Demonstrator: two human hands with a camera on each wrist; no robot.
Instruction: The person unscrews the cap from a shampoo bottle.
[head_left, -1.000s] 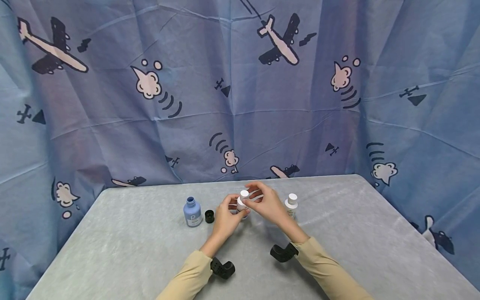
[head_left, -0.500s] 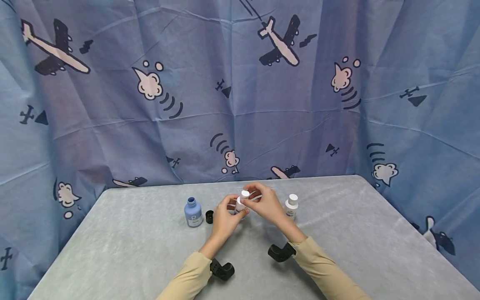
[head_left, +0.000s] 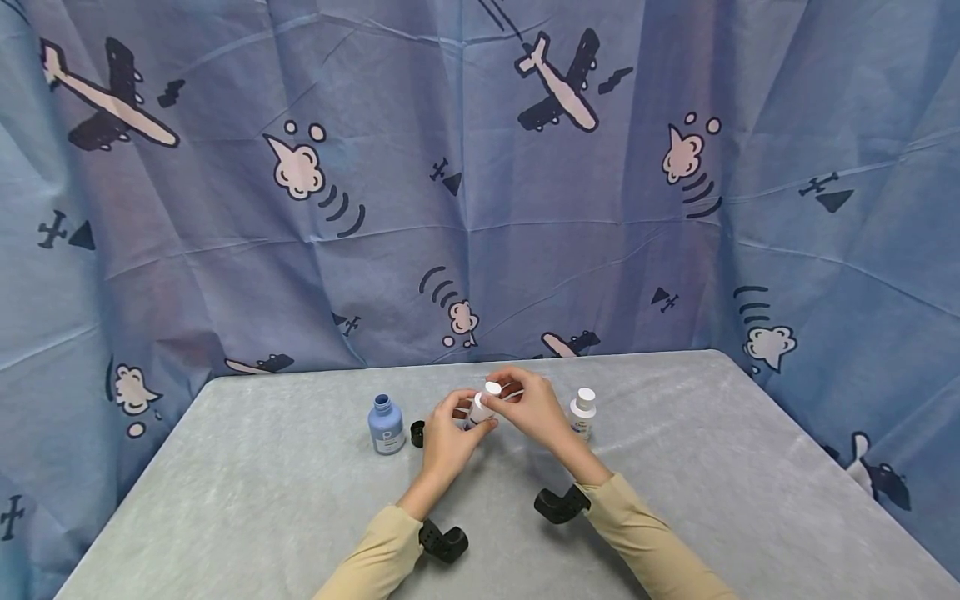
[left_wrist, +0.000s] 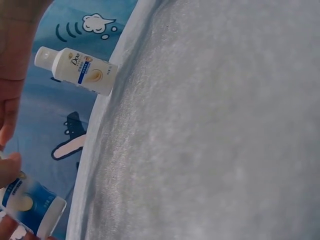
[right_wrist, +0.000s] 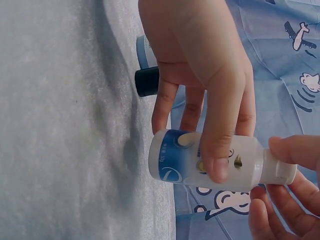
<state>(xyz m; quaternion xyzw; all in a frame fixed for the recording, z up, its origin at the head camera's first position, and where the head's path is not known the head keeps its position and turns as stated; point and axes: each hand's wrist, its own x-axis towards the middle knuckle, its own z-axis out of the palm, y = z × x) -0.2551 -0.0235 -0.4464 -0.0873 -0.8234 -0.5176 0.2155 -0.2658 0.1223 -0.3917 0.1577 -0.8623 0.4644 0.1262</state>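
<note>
Leaning now where it stood nearly upright a second ago, the small white bottle (right_wrist: pixel 248 175) has swung its white cap (right_wrist: pixel 281 175) toward the right grip (head_left: pixel 536 408). On my feed the left grip (head_left: pixel 447 437) is wrapped round the bottle's body, thumb laid across the front, blue printing showing between thumb and base. My right grip pinches the white cap between thumb and fingers. Whether the base touches the counter (head_left: pixel 285 492) I can't tell from here. Just left of the left grip I have a black cap (head_left: pixel 417 433), partly covered by it, and farther left a blue bottle (head_left: pixel 386 429) stands upright, its mouth uncovered. Close on the right of the right grip, a second white bottle (head_left: pixel 583 414) stands upright with its top on. Beyond both grips I see a blue curtain (head_left: pixel 405 100) printed with airplanes.
</note>
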